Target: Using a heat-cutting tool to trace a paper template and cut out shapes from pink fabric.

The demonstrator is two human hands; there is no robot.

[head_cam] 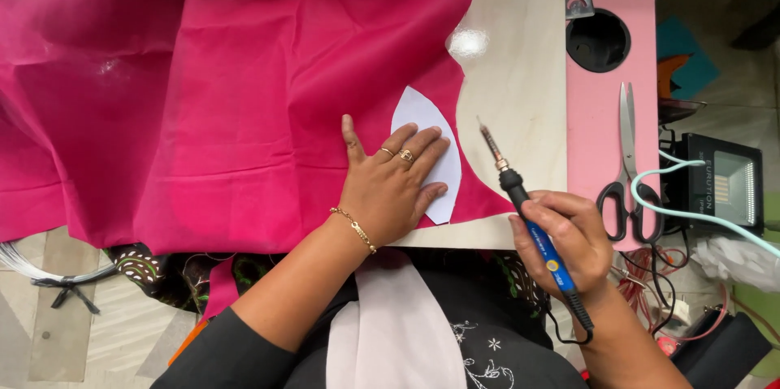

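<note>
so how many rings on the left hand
2. Both sit on the left hand, which presses a paper template on pink fabric: one ring and another ring on neighbouring fingers. Others may be hidden.

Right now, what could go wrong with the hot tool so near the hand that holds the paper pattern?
1. The left hand presses the white paper pattern flat on the pink fabric; its fingertips lie beside the edge, so the soldering iron in the right hand might burn them.
2. The pattern could slip if the pressure eases, spoiling the shape.
3. The iron's black cord hangs near the lap and might snag.
</note>
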